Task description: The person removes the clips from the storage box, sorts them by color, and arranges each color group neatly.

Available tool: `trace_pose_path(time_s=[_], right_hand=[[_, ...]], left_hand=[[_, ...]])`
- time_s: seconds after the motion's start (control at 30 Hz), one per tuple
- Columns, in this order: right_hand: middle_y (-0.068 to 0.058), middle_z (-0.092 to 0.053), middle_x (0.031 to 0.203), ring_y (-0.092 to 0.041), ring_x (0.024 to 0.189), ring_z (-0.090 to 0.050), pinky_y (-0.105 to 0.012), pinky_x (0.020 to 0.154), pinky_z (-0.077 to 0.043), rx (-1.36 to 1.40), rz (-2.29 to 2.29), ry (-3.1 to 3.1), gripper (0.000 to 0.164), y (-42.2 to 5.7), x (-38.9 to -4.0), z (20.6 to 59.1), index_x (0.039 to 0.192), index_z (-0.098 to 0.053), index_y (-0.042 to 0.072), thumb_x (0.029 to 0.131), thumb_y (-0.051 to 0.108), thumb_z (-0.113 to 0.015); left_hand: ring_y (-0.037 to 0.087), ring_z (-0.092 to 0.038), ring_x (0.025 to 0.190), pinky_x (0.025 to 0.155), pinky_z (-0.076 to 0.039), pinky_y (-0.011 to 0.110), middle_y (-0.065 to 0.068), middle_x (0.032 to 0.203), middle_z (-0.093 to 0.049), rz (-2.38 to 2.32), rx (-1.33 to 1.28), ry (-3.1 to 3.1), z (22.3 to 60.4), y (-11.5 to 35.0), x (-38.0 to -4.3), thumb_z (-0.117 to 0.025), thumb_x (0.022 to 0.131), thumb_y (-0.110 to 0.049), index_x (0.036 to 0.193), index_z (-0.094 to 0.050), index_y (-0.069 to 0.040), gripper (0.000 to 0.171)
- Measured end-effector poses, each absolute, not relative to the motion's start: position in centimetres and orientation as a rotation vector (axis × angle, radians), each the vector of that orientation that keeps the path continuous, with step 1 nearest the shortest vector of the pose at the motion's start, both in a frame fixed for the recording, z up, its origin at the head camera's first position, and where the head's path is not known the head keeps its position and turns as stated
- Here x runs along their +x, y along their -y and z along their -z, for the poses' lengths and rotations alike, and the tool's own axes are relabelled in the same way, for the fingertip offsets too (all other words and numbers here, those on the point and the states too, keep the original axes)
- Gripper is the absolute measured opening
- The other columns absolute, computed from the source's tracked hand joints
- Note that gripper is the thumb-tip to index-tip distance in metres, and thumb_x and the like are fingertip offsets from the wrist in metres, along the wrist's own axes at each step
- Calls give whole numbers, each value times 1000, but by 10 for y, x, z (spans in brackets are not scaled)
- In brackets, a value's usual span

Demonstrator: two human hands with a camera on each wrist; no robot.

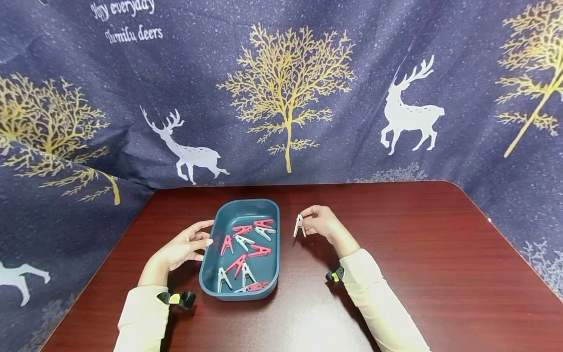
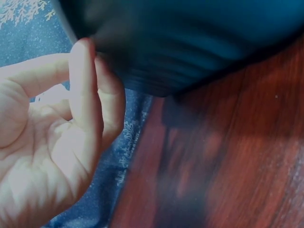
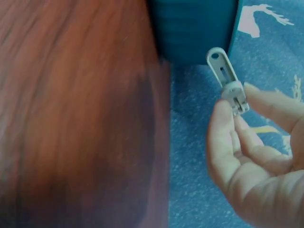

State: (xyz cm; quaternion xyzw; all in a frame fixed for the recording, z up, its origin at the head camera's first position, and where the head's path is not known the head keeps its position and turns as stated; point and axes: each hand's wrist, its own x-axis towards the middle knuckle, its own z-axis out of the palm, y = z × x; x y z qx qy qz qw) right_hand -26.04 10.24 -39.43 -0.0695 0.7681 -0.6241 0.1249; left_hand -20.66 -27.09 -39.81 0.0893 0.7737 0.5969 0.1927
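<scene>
A dark teal plastic basin (image 1: 239,208) stands on the table, with several red clothespins (image 1: 259,251) and white clothespins (image 1: 248,274) scattered over its bottom. At its left side, my left hand (image 1: 186,247) touches the rim and outer wall with fingertips and thumb, the fingers loosely bent. Close up in the left wrist view, fingertips (image 2: 85,45) meet the basin's edge. To the right of the basin, my right hand (image 1: 323,224) pinches one white clothespin (image 1: 299,226) between thumb and fingers. That clothespin (image 3: 222,71) points away from the fingertips in the right wrist view.
The reddish-brown wooden table (image 1: 418,254) reaches back to a dark blue cloth (image 1: 334,161) printed with deer and golden trees. Dark straps with small devices sit at both wrists, over cream sleeves (image 1: 142,313).
</scene>
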Motion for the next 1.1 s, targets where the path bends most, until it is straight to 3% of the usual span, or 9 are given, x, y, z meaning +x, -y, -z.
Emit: trace_pose_path(time_s=[0.23,0.53,0.87,1.1], right_hand=[[-11,-66,82,-10,63,-62,-30,67,-57,-180,1760,-2229,26,-107,-265,404,106,-57,-15,82,-5,-62],[-7,-63,77,-13,64,-61,-33,71,-57,-132,1696,-2211,24,-113,-267,409,103,-57,-15,81,-7,-61],[-13,-64,81,-15,69,-65,-32,69,-57,-168,1657,-2248,22,-113,-268,415,101,-55,-15,81,-9,-61],[-20,-66,83,-16,67,-66,-31,68,-57,-175,1546,-2349,16,-109,-268,411,97,-56,-14,82,-9,-59]], left_hand=[[20,-64,94,78,-55,40,32,127,-45,-1669,266,-2175,398,271,-205,-54,96,-13,150,-16,-4,66],[19,-64,91,77,-56,40,30,122,-49,-1654,270,-2179,396,270,-207,-54,96,-11,149,-16,-3,66],[19,-65,90,77,-56,40,22,118,-53,-1662,257,-2168,396,271,-205,-55,96,-12,149,-16,-3,67],[18,-65,90,76,-56,37,25,120,-53,-1660,249,-2160,396,271,-208,-55,95,-12,150,-16,-3,67]])
